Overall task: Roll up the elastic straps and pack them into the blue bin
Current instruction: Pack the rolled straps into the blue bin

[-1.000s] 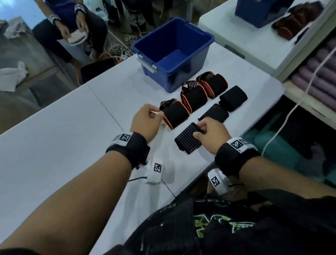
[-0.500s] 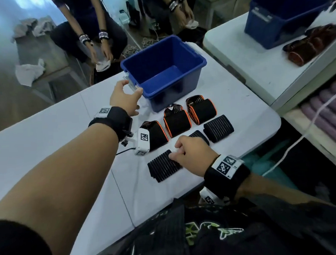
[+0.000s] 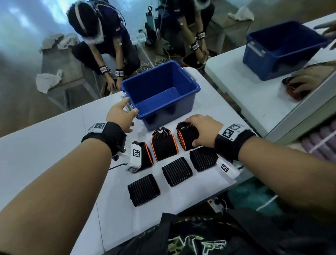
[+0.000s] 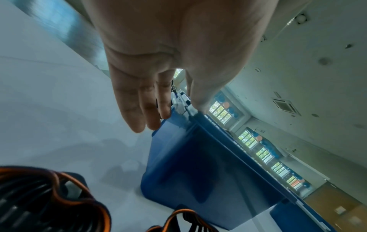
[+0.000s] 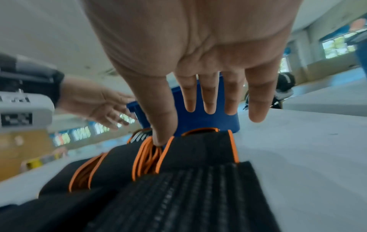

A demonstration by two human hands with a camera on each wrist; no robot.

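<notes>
The empty blue bin (image 3: 188, 91) (image 4: 198, 164) stands at the far side of the white table (image 3: 49, 151). In front of it lie three rolled straps with orange edges (image 3: 164, 146) and, nearer me, three black ribbed rolls (image 3: 176, 171). My left hand (image 3: 128, 106) (image 4: 170, 113) reaches the bin's near left corner, fingers straight, thumb over the grey latch (image 4: 182, 102). My right hand (image 3: 192, 132) (image 5: 184, 125) hovers spread over the rightmost orange-edged roll (image 3: 185, 138) (image 5: 198, 150), its thumb tip touching the roll's orange edge. My left wrist camera hides part of the leftmost orange-edged roll.
A second white table (image 3: 238, 89) at the right carries another blue bin (image 3: 281, 51), with another person's hand (image 3: 311, 78) on dark straps. Two people sit beyond my table. Purple rolls (image 3: 333, 137) fill a shelf at the right. The table's near edge is close to my body.
My left hand left the orange-edged rolls and went forward to the bin's corner. My right hand moved from the front black roll up to the rightmost orange-edged roll.
</notes>
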